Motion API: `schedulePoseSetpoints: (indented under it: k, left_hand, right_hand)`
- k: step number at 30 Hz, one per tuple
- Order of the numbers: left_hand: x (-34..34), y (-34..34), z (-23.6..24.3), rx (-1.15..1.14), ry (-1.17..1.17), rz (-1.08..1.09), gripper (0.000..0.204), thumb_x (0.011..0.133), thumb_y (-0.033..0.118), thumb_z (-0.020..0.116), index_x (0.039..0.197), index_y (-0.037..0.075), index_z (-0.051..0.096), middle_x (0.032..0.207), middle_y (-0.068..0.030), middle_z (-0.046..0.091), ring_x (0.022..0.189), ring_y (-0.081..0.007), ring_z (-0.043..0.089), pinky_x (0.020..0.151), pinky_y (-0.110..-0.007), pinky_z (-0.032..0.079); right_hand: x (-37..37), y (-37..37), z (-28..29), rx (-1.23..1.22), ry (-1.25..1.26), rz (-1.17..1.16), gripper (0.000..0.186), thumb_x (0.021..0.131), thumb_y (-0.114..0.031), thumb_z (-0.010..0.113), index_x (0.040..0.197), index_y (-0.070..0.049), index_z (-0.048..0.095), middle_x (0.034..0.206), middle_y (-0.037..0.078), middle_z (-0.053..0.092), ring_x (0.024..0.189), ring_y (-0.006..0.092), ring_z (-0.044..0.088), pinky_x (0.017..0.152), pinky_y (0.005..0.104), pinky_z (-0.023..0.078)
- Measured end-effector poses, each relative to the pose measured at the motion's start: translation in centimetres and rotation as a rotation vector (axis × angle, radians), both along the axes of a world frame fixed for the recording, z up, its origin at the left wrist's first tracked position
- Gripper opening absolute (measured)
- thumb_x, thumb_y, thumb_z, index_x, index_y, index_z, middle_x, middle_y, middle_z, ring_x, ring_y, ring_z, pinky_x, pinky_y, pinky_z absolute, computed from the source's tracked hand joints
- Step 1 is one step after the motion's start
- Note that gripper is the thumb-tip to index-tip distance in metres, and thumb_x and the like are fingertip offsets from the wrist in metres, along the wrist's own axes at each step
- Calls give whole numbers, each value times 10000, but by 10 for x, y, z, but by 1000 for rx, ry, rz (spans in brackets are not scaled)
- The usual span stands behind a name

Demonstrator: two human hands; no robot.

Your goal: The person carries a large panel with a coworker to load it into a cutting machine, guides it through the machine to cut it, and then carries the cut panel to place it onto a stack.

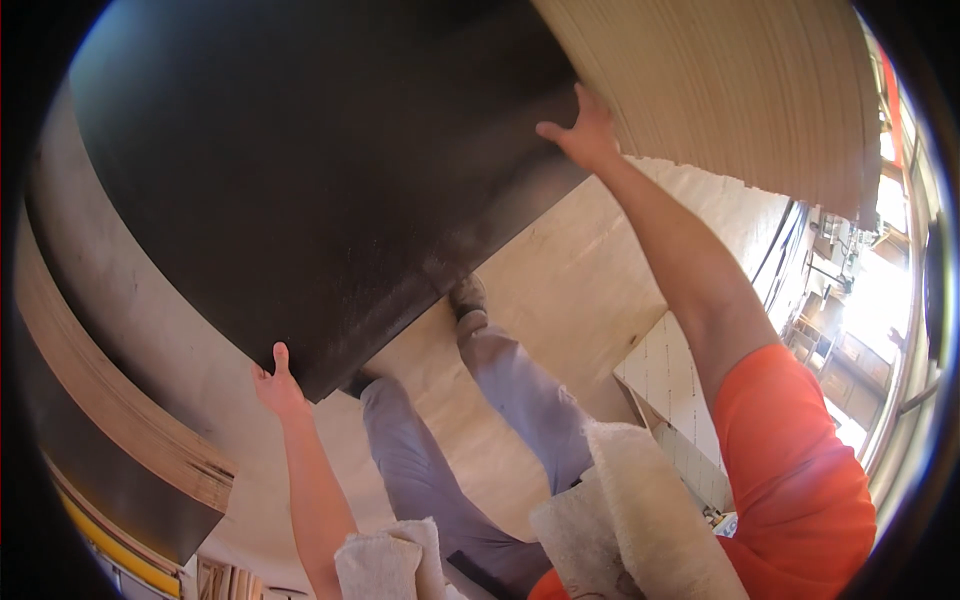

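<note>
A large black panel (300, 180) with a smooth, slightly shiny face fills the upper left and middle, its near corner pointing toward me. At that corner my left hand (280, 388) grips the left edge, thumb up over the face and fingers partly hidden at the rim. Farther off, my right hand (588, 138) holds the right edge, its thumb spread over the black face and the other fingers mostly out of sight. Close to the right hand rises a tall stack of thin tan sheets (730, 90) with layered, ragged edges.
At the left lies another stack of boards (110, 370) with light layered edges, a yellow bar (120, 540) below it. My shoe (467, 298) stands on the pale floor (540, 270) by the panel's edge. White fuzzy cloth (655, 500) hangs before me. Shelves and boxes (850, 350) appear far right.
</note>
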State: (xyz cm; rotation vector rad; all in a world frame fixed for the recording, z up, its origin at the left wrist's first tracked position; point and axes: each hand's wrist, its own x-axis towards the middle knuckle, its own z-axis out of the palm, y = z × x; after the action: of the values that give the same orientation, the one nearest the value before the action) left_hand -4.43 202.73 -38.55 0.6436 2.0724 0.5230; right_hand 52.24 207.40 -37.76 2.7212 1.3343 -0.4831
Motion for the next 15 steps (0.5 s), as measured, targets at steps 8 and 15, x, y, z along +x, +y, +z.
schedulePoseSetpoints:
  k: [8,15]
  left_hand:
    - [-5,-1,2,20,-68,23,632,819,313,780,1283,-20,509,1233,-98,591,1056,-227,571,920,-345,477]
    - [-11,-2,3,-11,-169,92,567,839,272,762,1281,4,528,1231,-82,588,1086,-220,561,916,-347,492]
  right_hand:
    - [4,11,4,-10,56,-126,1064,670,-562,774,1479,-69,290,1485,193,320,1386,355,302,1109,426,342]
    - [5,5,3,-19,91,-193,1029,675,-548,774,1471,-88,310,1479,175,336,1383,339,313,1104,423,353]
